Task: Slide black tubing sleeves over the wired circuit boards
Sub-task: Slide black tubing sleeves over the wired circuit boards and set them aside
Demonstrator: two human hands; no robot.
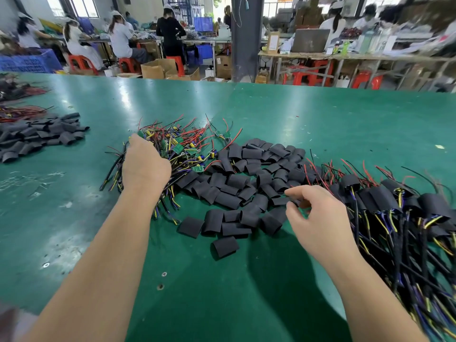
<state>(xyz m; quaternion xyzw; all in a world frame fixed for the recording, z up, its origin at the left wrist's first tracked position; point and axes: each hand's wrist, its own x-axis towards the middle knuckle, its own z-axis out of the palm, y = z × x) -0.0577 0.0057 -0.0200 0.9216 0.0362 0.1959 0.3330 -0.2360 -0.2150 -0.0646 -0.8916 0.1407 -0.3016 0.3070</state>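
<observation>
1. The left hand [145,166] rests, back upward, on the heap of wired circuit boards [187,149]. Its fingers go down among the wires and are hidden, so I cannot tell if they hold anything.
2. The right hand [318,218] has thumb and forefinger curled close together, pinching one black tubing sleeve [294,202].
3. Between the two hands lies the heap of loose sleeves [246,183] on the green tabletop [345,124].
4. Just right of the right hand lies a pile of sleeved boards [385,198], with black, yellow and purple cables coming toward the person.
5. Well left of the left hand is a second sleeve heap [42,137].
6. Beyond the tabletop, other people [123,38] sit at benches.
</observation>
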